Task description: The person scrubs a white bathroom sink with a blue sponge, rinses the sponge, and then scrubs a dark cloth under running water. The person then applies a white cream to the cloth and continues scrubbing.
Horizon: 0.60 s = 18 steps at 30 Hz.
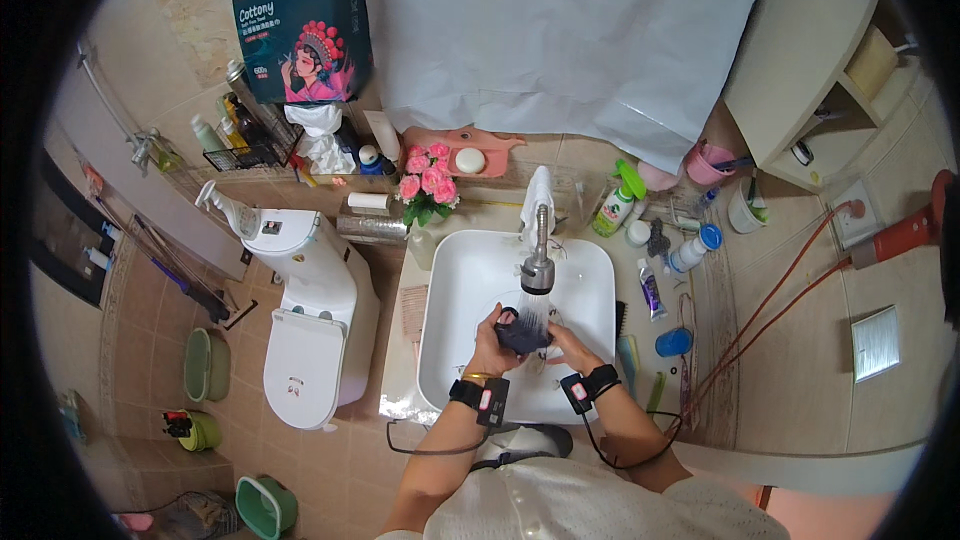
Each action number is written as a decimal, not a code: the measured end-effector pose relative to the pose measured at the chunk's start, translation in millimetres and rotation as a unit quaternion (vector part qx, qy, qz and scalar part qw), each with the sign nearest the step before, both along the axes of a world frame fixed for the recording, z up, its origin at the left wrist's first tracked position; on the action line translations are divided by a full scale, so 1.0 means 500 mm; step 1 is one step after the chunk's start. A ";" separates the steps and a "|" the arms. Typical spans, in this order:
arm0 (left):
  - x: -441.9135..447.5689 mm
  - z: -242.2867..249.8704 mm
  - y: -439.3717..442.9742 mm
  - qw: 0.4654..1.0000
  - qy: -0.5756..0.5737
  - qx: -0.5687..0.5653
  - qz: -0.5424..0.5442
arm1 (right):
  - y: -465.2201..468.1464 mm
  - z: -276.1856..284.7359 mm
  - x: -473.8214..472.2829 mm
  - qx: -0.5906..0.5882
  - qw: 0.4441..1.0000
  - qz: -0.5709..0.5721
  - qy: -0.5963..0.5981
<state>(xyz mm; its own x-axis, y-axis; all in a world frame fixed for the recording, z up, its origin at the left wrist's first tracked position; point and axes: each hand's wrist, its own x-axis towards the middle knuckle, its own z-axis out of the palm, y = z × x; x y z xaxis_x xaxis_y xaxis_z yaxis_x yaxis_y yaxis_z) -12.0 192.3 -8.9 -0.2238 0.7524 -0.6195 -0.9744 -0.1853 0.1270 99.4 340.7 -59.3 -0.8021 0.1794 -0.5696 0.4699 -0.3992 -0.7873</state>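
Observation:
Water runs in a spray from the metal tap onto a dark piece of cloth above the basin. My left hand grips the cloth at its left side, with part of it looped around the fingers. At its right edge, the fingers of my right hand hold the cloth, though the fingertips are partly hidden. Both hands are inside the white washbasin, under the tap. A white cloth is draped over the tap's base.
Right of the basin stand a green-topped spray bottle, a toothpaste tube and a blue cup. A comb lies at the left rim. Further left is a toilet. Pink flowers stand behind the basin.

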 end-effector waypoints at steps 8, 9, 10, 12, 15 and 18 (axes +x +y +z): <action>-0.009 -0.089 0.011 0.971 0.187 -0.066 0.137 | -0.038 0.119 -0.024 0.005 0.970 -0.193 0.147; -0.005 -0.090 0.004 0.972 0.163 -0.094 0.143 | -0.044 0.142 -0.025 0.046 0.964 -0.207 0.157; -0.005 -0.087 0.002 0.970 0.137 -0.122 0.160 | -0.052 0.166 -0.020 0.031 0.958 -0.208 0.197; 0.001 -0.080 0.002 0.982 0.095 -0.088 0.137 | -0.064 0.211 -0.008 -0.053 0.962 -0.195 0.183; 0.024 -0.068 0.006 0.995 0.015 0.025 0.095 | -0.077 0.259 0.003 -0.144 0.958 -0.149 0.199; 0.041 -0.049 0.018 0.997 0.025 0.035 0.062 | -0.068 0.271 0.016 -0.207 0.951 -0.150 0.176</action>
